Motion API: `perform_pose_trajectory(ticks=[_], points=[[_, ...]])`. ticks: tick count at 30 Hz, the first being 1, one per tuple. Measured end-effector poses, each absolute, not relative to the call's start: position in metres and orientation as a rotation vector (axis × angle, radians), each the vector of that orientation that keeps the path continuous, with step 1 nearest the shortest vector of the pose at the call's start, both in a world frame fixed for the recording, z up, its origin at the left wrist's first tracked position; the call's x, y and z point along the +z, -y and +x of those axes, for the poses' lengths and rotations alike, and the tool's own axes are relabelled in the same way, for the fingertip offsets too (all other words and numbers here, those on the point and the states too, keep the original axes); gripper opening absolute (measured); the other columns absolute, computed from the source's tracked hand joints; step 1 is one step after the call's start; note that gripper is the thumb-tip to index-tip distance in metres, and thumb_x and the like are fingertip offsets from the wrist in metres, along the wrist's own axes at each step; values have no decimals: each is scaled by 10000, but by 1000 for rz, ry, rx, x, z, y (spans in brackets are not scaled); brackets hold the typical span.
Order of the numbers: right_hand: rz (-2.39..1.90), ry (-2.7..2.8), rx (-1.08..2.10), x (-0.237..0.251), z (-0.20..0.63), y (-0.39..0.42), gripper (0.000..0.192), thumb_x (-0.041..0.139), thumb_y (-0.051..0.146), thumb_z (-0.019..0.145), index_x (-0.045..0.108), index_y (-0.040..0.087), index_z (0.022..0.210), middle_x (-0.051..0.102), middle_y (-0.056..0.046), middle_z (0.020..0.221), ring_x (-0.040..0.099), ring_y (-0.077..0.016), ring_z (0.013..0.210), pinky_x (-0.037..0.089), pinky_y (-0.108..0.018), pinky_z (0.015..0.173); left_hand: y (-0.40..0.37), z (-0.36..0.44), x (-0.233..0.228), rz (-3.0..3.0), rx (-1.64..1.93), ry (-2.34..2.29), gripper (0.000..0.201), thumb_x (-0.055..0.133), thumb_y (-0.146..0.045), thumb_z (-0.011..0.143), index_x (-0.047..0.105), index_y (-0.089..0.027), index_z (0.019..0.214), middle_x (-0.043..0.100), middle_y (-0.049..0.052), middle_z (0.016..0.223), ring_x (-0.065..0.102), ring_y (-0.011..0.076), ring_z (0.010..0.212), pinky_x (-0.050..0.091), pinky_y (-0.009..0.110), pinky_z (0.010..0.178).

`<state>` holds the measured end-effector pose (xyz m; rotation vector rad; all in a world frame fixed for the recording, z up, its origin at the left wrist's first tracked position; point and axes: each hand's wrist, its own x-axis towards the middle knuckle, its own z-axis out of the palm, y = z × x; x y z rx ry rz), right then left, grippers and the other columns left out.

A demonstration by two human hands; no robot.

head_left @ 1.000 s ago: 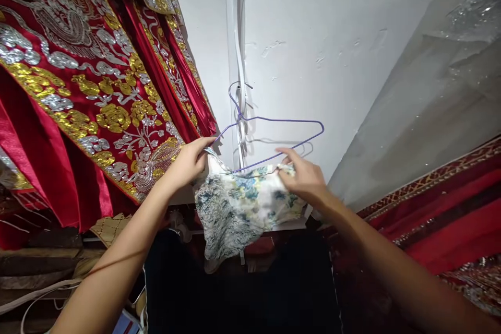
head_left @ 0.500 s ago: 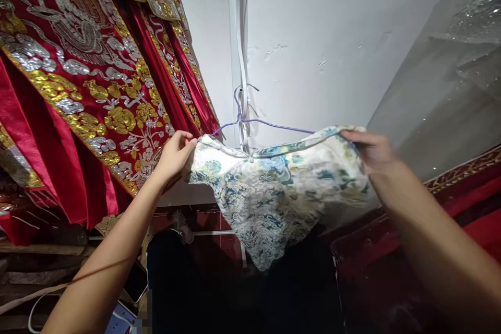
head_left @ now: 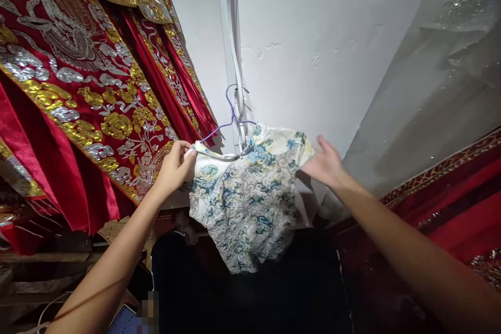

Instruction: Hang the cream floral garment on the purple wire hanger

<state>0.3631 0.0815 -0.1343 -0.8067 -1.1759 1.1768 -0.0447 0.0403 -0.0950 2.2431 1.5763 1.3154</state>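
A small white garment with a blue and green floral print (head_left: 246,193) hangs on a purple wire hanger (head_left: 231,115), whose hook rests on a fitting at the white wall. My left hand (head_left: 176,164) pinches the garment's left shoulder edge by the hanger's left end. My right hand (head_left: 326,164) is at the garment's right shoulder with its fingers spread, touching the cloth's edge without gripping it. Most of the hanger is hidden under the cloth.
Red satin robes with gold and silver embroidery (head_left: 90,94) hang at the left. More red cloth under clear plastic (head_left: 442,88) fills the right. A white wall (head_left: 313,26) stands behind; a white strip (head_left: 230,36) runs down it. Below is dark.
The garment went from bunched under the hanger to spread over it. My right hand let go of the right shoulder and opened. My left hand keeps its pinch.
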Motion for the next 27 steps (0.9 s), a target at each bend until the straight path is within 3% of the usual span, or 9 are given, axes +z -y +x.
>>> perform_pose_trajectory(ticks=[5,10,14,17,18,20,23,25,27], points=[[-715,1271,1316,-94,377,-68,679,274,642,957,713,125,964,675,-181,1302,638,-319,1213,461,-545,990,-46,-33,-81,2258,1412,-1533,240,528,-399,959,546,-214,1111,668,36,1004,623,196,891,449,303,794],[-695,1487,1188,-50,342,-44,833,165,758,919,720,149,1040,726,-134,1182,638,-309,1208,470,-539,966,-67,-13,-62,2228,1497,-1398,339,560,-282,913,572,-211,1244,664,49,989,606,196,855,449,311,761],[-658,2007,1265,-57,318,-28,749,377,791,883,757,173,1070,747,-132,1098,666,-303,1146,534,-452,938,-75,-10,-79,2095,1542,-1138,194,607,-197,826,649,-181,1015,672,57,987,611,200,892,470,316,795],[-888,2395,987,-84,308,-27,531,568,619,898,726,223,1215,707,-116,1244,644,-321,1183,518,-464,993,-68,-8,-101,2027,1561,-960,59,617,-147,777,619,-177,828,620,22,835,569,172,799,448,289,741],[-992,2441,805,-96,304,-30,540,614,563,886,667,249,1321,653,-114,1352,600,-341,1254,489,-490,1041,-64,-6,-107,2021,1566,-900,46,620,-138,771,600,-178,782,596,14,799,552,165,776,439,285,728],[-1078,2475,485,-120,295,-38,790,689,484,838,415,283,1552,438,-108,1582,428,-374,1431,397,-533,1143,-53,3,-112,2031,1535,-772,107,639,-145,786,564,-179,716,571,15,769,537,165,770,428,289,724],[-941,2499,177,-148,276,-52,1134,736,393,772,30,261,1650,75,-101,1715,148,-378,1558,213,-574,1243,-35,23,-105,2046,1385,-566,230,693,-225,832,529,-180,677,556,23,749,529,167,760,426,307,732],[-804,2483,27,-157,261,-58,1172,720,365,767,-42,220,1645,12,-122,1716,77,-379,1568,104,-597,1260,-24,36,-95,2024,1292,-465,305,730,-322,839,517,-184,671,539,20,726,517,165,736,432,318,735],[-694,2456,-53,-161,245,-60,1159,720,375,757,-3,194,1645,59,-143,1710,69,-385,1566,29,-603,1260,-13,46,-86,1962,1270,-444,364,756,-416,820,513,-188,671,522,16,714,508,165,717,447,325,728]])
